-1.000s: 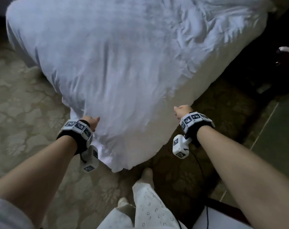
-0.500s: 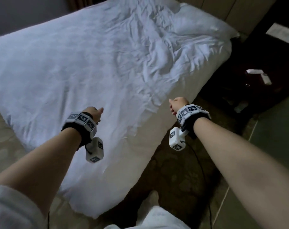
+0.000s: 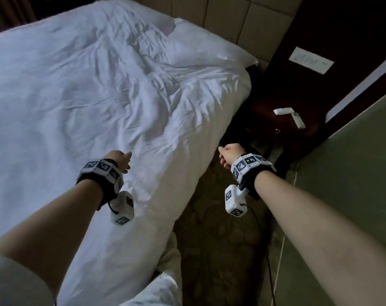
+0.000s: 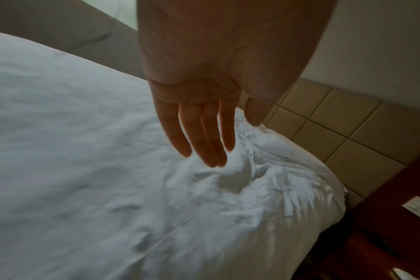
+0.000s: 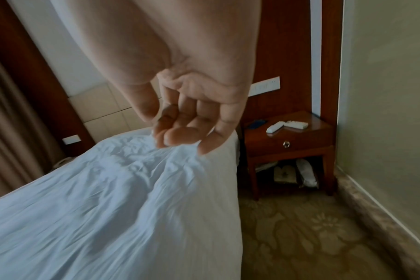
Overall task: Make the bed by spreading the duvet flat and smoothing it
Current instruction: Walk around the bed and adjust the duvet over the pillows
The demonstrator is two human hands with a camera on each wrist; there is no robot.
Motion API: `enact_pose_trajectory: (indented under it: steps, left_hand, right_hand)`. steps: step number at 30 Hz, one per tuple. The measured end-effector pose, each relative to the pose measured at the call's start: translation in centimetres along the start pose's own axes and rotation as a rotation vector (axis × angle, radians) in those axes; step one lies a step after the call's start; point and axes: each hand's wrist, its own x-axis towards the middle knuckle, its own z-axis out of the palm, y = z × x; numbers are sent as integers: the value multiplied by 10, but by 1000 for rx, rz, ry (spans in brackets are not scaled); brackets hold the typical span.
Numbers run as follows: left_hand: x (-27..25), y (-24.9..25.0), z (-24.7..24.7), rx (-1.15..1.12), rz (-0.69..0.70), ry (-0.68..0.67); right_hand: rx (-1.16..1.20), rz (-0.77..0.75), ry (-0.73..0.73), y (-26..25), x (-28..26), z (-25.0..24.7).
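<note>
A white duvet (image 3: 81, 89) covers the bed and hangs down its near side; it is smoother at the left and creased into ridges toward the headboard (image 4: 264, 189). My left hand (image 3: 121, 161) hovers just above the duvet near its side edge, and the left wrist view shows its fingers (image 4: 204, 136) straight and together, holding nothing. My right hand (image 3: 228, 155) is off the bed's edge, over the dark gap by the nightstand. Its fingers (image 5: 187, 128) are loosely curled with nothing in them, close to the duvet's edge (image 5: 180, 170).
A white pillow (image 3: 209, 47) lies at the tiled headboard (image 3: 242, 21). A wooden nightstand (image 5: 288, 140) with white remotes (image 3: 298, 120) stands right of the bed, with slippers under it. A green wall (image 3: 353, 173) runs along the right; patterned carpet (image 5: 312, 227) fills the narrow aisle.
I have moved from the bed's foot corner up along its right side toward the headboard. Both hands came away from the duvet's edge, and the left hand now reaches over it.
</note>
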Motion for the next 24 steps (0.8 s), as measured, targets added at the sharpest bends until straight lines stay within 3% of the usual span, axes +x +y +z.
enact_pose_trajectory:
  steps: [10, 12, 18, 24]
  left_hand:
    - [159, 198, 19, -30, 63, -98]
    - [193, 232, 21, -33, 72, -65]
    - [278, 299, 35, -10, 53, -27]
    - [377, 361, 59, -36, -97, 74]
  right_hand:
    - [-26, 32, 77, -68, 201, -88]
    - [-31, 40, 74, -79, 244, -101]
    - [-189, -4, 68, -93, 369, -130]
    - [-286, -38, -23, -120, 533, -163]
